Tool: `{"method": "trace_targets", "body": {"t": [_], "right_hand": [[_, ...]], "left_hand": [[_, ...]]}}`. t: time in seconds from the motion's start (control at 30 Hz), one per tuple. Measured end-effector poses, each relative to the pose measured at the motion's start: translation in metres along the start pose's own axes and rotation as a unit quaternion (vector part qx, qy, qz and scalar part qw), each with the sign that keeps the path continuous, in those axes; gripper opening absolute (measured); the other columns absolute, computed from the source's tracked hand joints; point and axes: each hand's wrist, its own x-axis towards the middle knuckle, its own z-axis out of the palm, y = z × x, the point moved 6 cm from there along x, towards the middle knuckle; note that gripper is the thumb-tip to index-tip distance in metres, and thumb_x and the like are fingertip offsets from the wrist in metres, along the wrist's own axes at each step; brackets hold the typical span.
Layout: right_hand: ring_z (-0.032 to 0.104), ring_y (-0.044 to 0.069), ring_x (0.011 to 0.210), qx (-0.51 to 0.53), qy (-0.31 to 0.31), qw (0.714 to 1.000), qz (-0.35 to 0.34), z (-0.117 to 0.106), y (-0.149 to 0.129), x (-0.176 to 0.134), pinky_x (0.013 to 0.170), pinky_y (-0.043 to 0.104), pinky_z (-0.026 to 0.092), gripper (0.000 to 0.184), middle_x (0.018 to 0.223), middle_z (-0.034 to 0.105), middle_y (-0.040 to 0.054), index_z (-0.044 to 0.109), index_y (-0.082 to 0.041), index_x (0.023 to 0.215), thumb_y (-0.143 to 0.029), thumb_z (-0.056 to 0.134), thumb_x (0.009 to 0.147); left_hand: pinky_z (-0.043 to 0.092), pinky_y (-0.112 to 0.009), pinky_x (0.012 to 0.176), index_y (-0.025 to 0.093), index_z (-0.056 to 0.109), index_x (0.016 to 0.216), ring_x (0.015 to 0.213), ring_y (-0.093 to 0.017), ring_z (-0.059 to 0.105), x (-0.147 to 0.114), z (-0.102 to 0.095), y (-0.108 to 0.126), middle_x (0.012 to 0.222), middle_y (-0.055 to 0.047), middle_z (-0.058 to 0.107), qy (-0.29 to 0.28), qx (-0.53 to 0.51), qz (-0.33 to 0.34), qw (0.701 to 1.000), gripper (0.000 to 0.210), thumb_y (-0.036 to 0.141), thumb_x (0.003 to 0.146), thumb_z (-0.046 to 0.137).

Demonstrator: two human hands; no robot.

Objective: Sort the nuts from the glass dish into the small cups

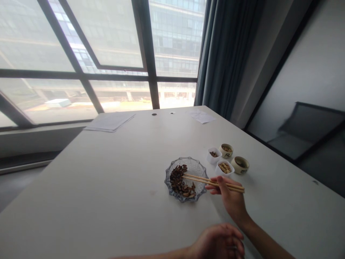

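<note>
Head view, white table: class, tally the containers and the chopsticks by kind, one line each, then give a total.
Scalloped clear glass bowl: 1
Small squarish white plastic cups: 2
Small round cream ceramic cups: 2
Slim pale wooden chopsticks, held in the right hand: 2
Total: 7

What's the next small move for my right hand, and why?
I'd probably pinch one of the dark pieces with the chopsticks: your right hand holds them, and their tips are at the pile's edge in the glass bowl.
</note>
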Motion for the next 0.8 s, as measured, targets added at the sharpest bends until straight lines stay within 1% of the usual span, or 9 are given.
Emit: {"method": "trace_targets", "body": {"t": [0.23, 0.33, 0.4, 0.5, 0.67, 0.73, 0.8], "right_hand": [[0.08, 0.032, 0.067, 0.003, 0.017, 1.0, 0.011, -0.002, 0.01, -0.007, 0.06, 0.038, 0.07, 0.05, 0.074, 0.08, 0.0134, 0.08, -0.014, 0.085, -0.064, 0.075, 0.084], [0.08, 0.031, 0.066, 0.001, 0.03, 0.999, 0.013, -0.007, 0.008, -0.008, 0.062, 0.038, 0.07, 0.049, 0.073, 0.08, 0.0129, 0.08, -0.014, 0.083, -0.062, 0.076, 0.084], [0.08, 0.03, 0.065, -0.004, 0.043, 0.999, 0.008, -0.014, 0.003, -0.008, 0.06, 0.037, 0.07, 0.049, 0.072, 0.08, 0.0132, 0.079, -0.013, 0.082, -0.062, 0.077, 0.083], [0.08, 0.029, 0.064, -0.01, 0.08, 0.997, -0.003, -0.035, -0.011, -0.007, 0.059, 0.034, 0.069, 0.051, 0.071, 0.079, 0.0139, 0.079, -0.011, 0.082, -0.062, 0.078, 0.082], [0.08, 0.026, 0.065, 0.005, 0.178, 0.984, -0.027, -0.09, -0.037, -0.007, 0.061, 0.027, 0.067, 0.051, 0.073, 0.079, 0.0143, 0.078, -0.009, 0.086, -0.059, 0.078, 0.084], [0.079, 0.023, 0.062, 0.023, 0.22, 0.974, -0.044, -0.112, -0.048, -0.008, 0.061, 0.024, 0.067, 0.051, 0.071, 0.079, 0.0132, 0.077, -0.009, 0.084, -0.059, 0.08, 0.082], [0.078, 0.021, 0.06, 0.039, 0.249, 0.966, -0.055, -0.13, -0.056, -0.007, 0.06, 0.021, 0.065, 0.051, 0.068, 0.078, 0.0119, 0.077, -0.009, 0.081, -0.06, 0.082, 0.079]], "left_hand": [[0.038, -0.034, 0.078, 0.014, 0.072, 0.096, 0.07, -0.02, 0.059, -0.002, 0.0, 0.001, 0.08, -0.006, 0.067, 0.002, 0.0, -0.002, 1.0, 0.036, 0.039, 0.071, 0.081], [0.038, -0.035, 0.08, 0.014, 0.072, 0.096, 0.071, -0.02, 0.06, -0.002, -0.001, 0.0, 0.081, -0.006, 0.066, 0.002, 0.0, -0.002, 1.0, 0.036, 0.039, 0.072, 0.08], [0.037, -0.035, 0.08, 0.014, 0.072, 0.095, 0.071, -0.02, 0.06, -0.001, -0.001, -0.001, 0.08, -0.006, 0.066, 0.002, 0.0, -0.002, 1.0, 0.036, 0.04, 0.071, 0.079], [0.037, -0.035, 0.08, 0.013, 0.072, 0.094, 0.071, -0.02, 0.06, -0.001, 0.0, -0.002, 0.079, -0.006, 0.065, 0.002, -0.002, -0.002, 1.0, 0.037, 0.04, 0.071, 0.08], [0.038, -0.034, 0.079, 0.013, 0.071, 0.096, 0.071, -0.02, 0.061, -0.002, -0.003, -0.002, 0.081, -0.006, 0.067, 0.002, -0.01, -0.012, 1.0, 0.037, 0.038, 0.07, 0.081], [0.038, -0.034, 0.078, 0.014, 0.07, 0.097, 0.072, -0.02, 0.061, -0.002, -0.005, -0.003, 0.084, -0.005, 0.067, 0.0, -0.014, -0.022, 1.0, 0.037, 0.037, 0.071, 0.081], [0.038, -0.033, 0.077, 0.014, 0.07, 0.098, 0.073, -0.019, 0.062, -0.003, -0.006, -0.003, 0.085, -0.005, 0.067, -0.001, -0.017, -0.031, 0.999, 0.037, 0.037, 0.072, 0.081]]}}
